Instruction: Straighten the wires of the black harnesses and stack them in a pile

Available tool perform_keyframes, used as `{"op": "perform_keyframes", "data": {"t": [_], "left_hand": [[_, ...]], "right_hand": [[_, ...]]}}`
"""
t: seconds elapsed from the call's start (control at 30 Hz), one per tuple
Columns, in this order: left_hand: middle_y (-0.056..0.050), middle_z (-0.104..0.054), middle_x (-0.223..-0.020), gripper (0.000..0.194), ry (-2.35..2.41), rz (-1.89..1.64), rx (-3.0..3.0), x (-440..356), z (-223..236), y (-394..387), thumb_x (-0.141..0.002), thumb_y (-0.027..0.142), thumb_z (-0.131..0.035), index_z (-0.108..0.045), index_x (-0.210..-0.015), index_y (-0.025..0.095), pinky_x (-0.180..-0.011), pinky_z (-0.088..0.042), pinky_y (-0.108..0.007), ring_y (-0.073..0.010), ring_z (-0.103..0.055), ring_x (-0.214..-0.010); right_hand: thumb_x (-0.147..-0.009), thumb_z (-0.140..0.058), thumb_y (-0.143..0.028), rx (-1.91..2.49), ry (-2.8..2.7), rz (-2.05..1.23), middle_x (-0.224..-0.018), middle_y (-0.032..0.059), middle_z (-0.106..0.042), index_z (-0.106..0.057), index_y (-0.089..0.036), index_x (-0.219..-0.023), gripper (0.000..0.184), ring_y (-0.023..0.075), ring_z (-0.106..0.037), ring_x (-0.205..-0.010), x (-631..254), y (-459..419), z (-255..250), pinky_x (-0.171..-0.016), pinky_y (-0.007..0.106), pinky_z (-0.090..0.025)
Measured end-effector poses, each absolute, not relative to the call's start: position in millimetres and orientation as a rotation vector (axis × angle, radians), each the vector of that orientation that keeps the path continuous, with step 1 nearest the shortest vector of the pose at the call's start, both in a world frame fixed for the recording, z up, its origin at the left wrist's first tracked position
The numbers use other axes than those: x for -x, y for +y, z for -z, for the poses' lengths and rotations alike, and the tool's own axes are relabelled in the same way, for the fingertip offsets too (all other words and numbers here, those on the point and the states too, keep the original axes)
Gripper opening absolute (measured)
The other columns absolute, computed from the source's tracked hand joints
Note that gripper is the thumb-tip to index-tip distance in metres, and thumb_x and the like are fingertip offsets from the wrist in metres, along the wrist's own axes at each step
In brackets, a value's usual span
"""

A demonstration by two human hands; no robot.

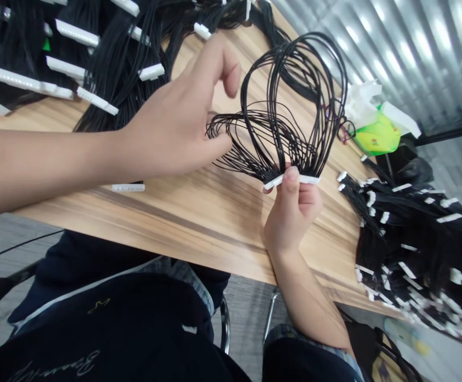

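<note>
My right hand (292, 212) pinches a long white connector (308, 180) between thumb and fingers, above the table. Thin black wires (255, 151) fan up from the connector, some arching in tall loops over it. My left hand (183, 114) is to the left of these wires, back of the hand toward me. Its index finger is bent and its thumb stretched out, with a gap between them. The left end of the wire loops reaches the thumb and passes partly behind it; the other fingers are mostly hidden.
Black wire bundles with white connectors (77, 33) cover the table's far left. Another heap of wire harnesses (410, 233) lies at the right end of the wooden table (215, 223). A green-yellow packet (378, 132) and white tissue stand near the corrugated metal wall (406, 48).
</note>
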State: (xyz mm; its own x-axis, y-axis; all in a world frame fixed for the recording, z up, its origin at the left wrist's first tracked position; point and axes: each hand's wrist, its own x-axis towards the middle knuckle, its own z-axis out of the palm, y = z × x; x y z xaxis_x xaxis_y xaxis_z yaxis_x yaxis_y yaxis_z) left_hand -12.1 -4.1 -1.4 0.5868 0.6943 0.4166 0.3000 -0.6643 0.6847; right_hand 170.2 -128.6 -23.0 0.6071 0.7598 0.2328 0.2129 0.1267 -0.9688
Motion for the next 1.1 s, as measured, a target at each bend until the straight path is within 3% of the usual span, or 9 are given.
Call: {"op": "perform_keyframes", "data": {"t": [0.07,0.13,0.2,0.3,0.37,0.53,0.73,1.0,1.1], "left_hand": [[-0.014,-0.054,-0.133,0.036,0.782,-1.044,-2.515,11.1,3.1,-4.6,-0.083,0.016,-0.06,-0.053,-0.118,0.014,-0.088,-0.046,-0.04,-0.0226,-0.058,-0.108],[-0.011,-0.057,-0.135,0.029,0.708,-1.15,-2.734,9.4,2.7,-7.4,-0.089,0.02,-0.062,-0.061,-0.118,0.02,-0.097,-0.045,-0.051,-0.0314,-0.057,-0.122],[-0.002,-0.064,-0.129,0.022,0.66,-1.112,-2.809,7.2,-0.8,-11.5,-0.098,0.028,-0.058,-0.07,-0.116,0.033,-0.103,-0.046,-0.055,-0.0293,-0.06,-0.122],[0.008,-0.071,-0.117,0.036,0.669,-0.833,-2.744,4.1,-8.7,-15.7,-0.109,0.038,-0.042,-0.078,-0.107,0.044,-0.116,-0.042,-0.057,-0.0233,-0.063,-0.126],[0.01,-0.071,-0.116,0.044,0.657,-0.728,-2.67,2.9,-11.9,-15.7,-0.111,0.043,-0.036,-0.079,-0.102,0.042,-0.117,-0.043,-0.054,-0.0201,-0.065,-0.127],[0.009,-0.071,-0.108,0.044,0.642,-0.746,-2.523,3.1,-9.9,-12.5,-0.109,0.049,-0.039,-0.078,-0.096,0.034,-0.097,-0.056,-0.037,-0.0168,-0.068,-0.124],[0.004,-0.075,-0.106,0.052,0.701,-0.698,-2.685,3.3,-12.0,-12.9,-0.11,0.056,-0.033,-0.079,-0.105,0.033,-0.121,-0.044,-0.054,-0.0215,-0.066,-0.127],[0.003,-0.072,-0.099,0.055,0.665,-0.692,-2.798,3.7,-13.4,-11.6,-0.111,0.045,-0.032,-0.077,-0.084,0.027,-0.117,-0.045,-0.053,-0.0225,-0.067,-0.124],[0.001,-0.072,-0.108,0.054,0.65,-0.639,-2.834,2.5,-12.9,-12.1,-0.111,0.045,-0.029,-0.076,-0.093,0.027,-0.113,-0.048,-0.052,-0.0239,-0.067,-0.123]], "right_hand": [[-0.091,-0.072,-0.053,1.43,-0.893,-0.506,-0.07,-0.0027,-0.064,-0.071,-0.023,-0.083,0.031,0.0112,-0.058,-0.061,-170.2,-128.8,23.3,-0.058,0.028,-0.05],[-0.093,-0.07,-0.052,1.428,-0.89,-0.552,-0.071,-0.0026,-0.065,-0.072,-0.024,-0.087,0.029,0.0113,-0.058,-0.062,-169.5,-129.4,23.9,-0.059,0.027,-0.05],[-0.092,-0.07,-0.05,1.399,-0.877,-0.617,-0.073,-0.0026,-0.066,-0.073,-0.024,-0.088,0.026,0.0112,-0.059,-0.063,-167.9,-130.2,24.8,-0.06,0.027,-0.05],[-0.091,-0.072,-0.051,1.341,-0.863,-0.709,-0.073,-0.0026,-0.067,-0.075,-0.026,-0.09,0.025,0.0114,-0.059,-0.064,-165.6,-131.6,26.7,-0.061,0.027,-0.05],[-0.091,-0.071,-0.053,1.36,-0.865,-0.736,-0.074,-0.0018,-0.068,-0.076,-0.026,-0.093,0.027,0.0124,-0.059,-0.066,-164.9,-132.4,27.7,-0.062,0.027,-0.05],[-0.09,-0.071,-0.056,1.416,-0.848,-0.714,-0.076,-0.0007,-0.069,-0.078,-0.026,-0.094,0.031,0.0138,-0.061,-0.069,-164.9,-133.9,27.3,-0.064,0.029,-0.051],[-0.09,-0.073,-0.055,1.411,-0.868,-0.7,-0.075,-0.0009,-0.07,-0.078,-0.026,-0.094,0.03,0.0138,-0.061,-0.067,-164.2,-135.8,24.5,-0.064,0.029,-0.052],[-0.085,-0.079,-0.055,1.381,-0.843,-0.753,-0.082,0.0006,-0.074,-0.081,-0.025,-0.09,0.03,0.0143,-0.065,-0.074,-162.6,-135.5,26.5,-0.064,0.028,-0.052],[-0.086,-0.077,-0.055,1.398,-0.854,-0.762,-0.089,0.0018,-0.077,-0.081,-0.025,-0.092,0.03,0.0149,-0.066,-0.076,-162.0,-135.9,27.6,-0.065,0.029,-0.052]]}}
